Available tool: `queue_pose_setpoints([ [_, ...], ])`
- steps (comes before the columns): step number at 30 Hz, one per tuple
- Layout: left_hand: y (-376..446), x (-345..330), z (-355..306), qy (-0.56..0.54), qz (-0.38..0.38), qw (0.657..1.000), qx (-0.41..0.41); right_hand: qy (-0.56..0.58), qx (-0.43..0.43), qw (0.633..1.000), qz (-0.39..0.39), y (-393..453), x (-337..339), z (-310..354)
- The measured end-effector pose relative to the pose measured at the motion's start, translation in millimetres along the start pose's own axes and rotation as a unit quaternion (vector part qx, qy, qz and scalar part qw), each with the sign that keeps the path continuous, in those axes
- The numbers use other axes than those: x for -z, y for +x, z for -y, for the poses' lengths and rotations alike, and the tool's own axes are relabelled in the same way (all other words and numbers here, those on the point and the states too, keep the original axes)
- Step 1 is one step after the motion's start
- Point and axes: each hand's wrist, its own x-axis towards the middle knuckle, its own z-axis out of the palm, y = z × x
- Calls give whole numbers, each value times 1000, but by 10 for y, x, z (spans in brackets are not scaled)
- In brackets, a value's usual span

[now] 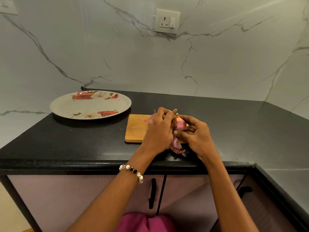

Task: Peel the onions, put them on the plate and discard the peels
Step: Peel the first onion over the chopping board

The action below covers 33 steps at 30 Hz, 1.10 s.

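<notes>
Over the wooden cutting board [136, 127] both hands hold a pink-red onion [181, 123]. My right hand [196, 136] grips it from the right and below. My left hand [158, 131] curls its fingers round the onion's left side and the loosened skin. Purple peel [176, 146] hangs down between the two hands above the counter's front. Behind my left hand another onion [150, 118] peeks out on the board, mostly hidden. The flowered plate [66, 107] sits at the back left with nothing on it.
The black counter [75, 141] runs to a marble wall at the back and right. A wall socket [167, 21] sits above. Cabinet doors with black handles [152, 193] are below the counter edge.
</notes>
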Motion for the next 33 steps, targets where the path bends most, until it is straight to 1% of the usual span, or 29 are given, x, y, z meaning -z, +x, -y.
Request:
queue_pose_setpoints([
  [2, 10, 17, 2, -35, -34, 999, 21, 21, -1, 1000, -11, -12, -8, 20],
  [4, 16, 43, 8, -64, -76, 994, 41, 17, -2, 1000, -15, -8, -7, 13],
  [5, 16, 54, 8, -71, -84, 993, 39, 13, -4, 1000, -12, -4, -3, 2],
  [9, 13, 44, 9, -83, -65, 994, 7, 9, -8, 1000, -6, 6, 8, -27],
  [21, 6, 24, 30, -50, -57, 997, 4, -17, -6, 1000, 9, 9, 0, -39],
  [29, -5, -2, 22, -36, -27, 999, 5, -24, -2, 1000, 6, 26, -3, -59],
  [33, -8, 4, -8, -16, 7, 1000, 11, -24, -2, 1000, 4, 14, -5, -37],
])
